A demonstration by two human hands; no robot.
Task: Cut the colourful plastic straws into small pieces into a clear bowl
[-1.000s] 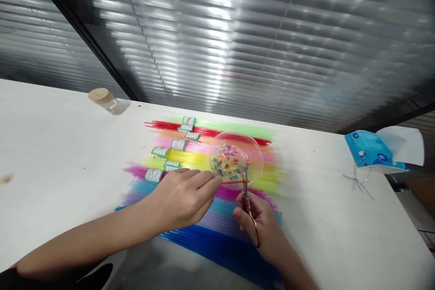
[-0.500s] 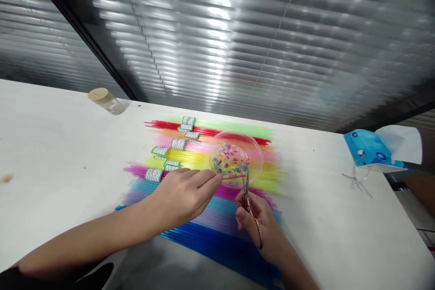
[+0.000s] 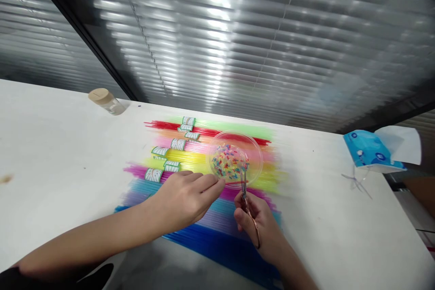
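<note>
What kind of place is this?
Probably an office or meeting room, used here for craft work: slatted blinds behind a white table, with bundles of thin coloured tubes and a clear bowl of small pieces.

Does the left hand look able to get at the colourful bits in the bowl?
Probably yes: the left hand is close to the clear bowl, whose colourful bits look mostly uncovered. But it pinches a red straw, and the right hand holds scissors nearby.
</note>
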